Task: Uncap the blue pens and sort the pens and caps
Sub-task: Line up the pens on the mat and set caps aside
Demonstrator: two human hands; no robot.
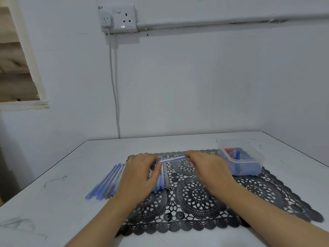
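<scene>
Blue pen (173, 159), pale barrel, pinched at both ends

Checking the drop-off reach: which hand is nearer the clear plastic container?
Right. The right hand holds the pen at one end, just left of the container; the left hand holds its other end, farther left.

you've two hands in view, your left hand (140, 172) and your right hand (206, 166), with one pen (173, 159) between them. one pile of pens (106, 182) at the left, too blurred to count. one clear tub (231, 142) far right, one lace mat (195, 207), one wall socket (124, 18).
</scene>
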